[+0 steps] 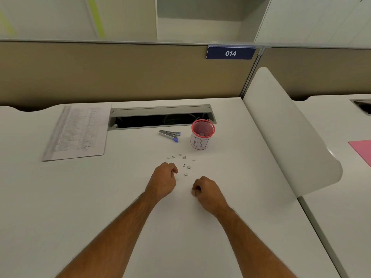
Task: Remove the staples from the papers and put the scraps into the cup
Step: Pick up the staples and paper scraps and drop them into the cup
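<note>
Several small grey staple scraps (186, 174) lie scattered on the white desk (100, 197) in front of a red-rimmed mesh cup (202, 134) with a white paper label. A few scraps show inside the cup. A metal staple remover (169, 135) with blue tips lies just left of the cup. The stack of printed papers (77, 132) rests at the far left. My left hand (163, 180) is curled with fingertips pinched at the near-left edge of the scraps. My right hand (206, 190) is closed in a loose fist to the right, just short of them; whether either holds a scrap is hidden.
An open cable slot (160, 119) runs along the back of the desk behind the cup. A white curved divider (285, 137) bounds the right side, with a pink sheet (361, 149) on the neighbouring desk. A tan partition (120, 73) stands behind.
</note>
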Action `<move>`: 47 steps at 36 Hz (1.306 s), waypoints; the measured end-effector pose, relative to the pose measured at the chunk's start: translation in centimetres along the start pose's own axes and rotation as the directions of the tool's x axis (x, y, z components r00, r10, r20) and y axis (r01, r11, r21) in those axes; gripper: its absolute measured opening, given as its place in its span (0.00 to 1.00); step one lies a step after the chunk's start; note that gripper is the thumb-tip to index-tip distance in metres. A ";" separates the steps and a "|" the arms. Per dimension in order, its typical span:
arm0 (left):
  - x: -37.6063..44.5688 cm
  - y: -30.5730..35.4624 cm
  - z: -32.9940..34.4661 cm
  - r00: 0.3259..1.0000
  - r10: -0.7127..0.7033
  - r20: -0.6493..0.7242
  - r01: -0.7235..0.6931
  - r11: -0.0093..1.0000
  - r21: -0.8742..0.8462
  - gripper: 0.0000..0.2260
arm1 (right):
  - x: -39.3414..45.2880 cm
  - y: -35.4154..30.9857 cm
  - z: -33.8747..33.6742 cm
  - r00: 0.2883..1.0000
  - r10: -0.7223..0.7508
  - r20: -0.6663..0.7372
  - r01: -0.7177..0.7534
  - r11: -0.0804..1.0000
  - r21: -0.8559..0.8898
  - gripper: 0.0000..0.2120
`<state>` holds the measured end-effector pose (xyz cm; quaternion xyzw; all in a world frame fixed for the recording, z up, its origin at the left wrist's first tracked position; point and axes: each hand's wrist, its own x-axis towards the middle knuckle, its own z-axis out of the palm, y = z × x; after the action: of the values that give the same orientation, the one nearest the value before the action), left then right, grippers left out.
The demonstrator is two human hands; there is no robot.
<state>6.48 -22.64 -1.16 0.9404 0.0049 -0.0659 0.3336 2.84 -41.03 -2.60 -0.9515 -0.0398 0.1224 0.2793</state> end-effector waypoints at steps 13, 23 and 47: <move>3.2 2.2 -0.5 1.000 0.027 -0.006 -0.028 0.997 -0.069 0.05 | 6.2 -2.5 -6.9 0.912 -0.003 -0.411 0.070 0.987 0.147 0.06; 6.6 3.1 -1.1 0.997 -0.024 -0.067 0.019 0.997 -0.071 0.06 | 12.5 -2.5 -11.1 0.873 -0.035 -0.486 0.028 0.999 -0.021 0.10; 6.9 -0.7 -0.4 0.978 -0.188 -0.087 0.200 0.967 0.158 0.20 | 8.7 -1.7 -4.6 0.860 -0.346 -0.376 0.306 0.938 -0.164 0.10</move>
<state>13.38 -22.10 -2.14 0.9616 0.1032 -0.0646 0.2459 12.41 -40.73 0.18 -0.9483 -0.1487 -0.1252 0.2510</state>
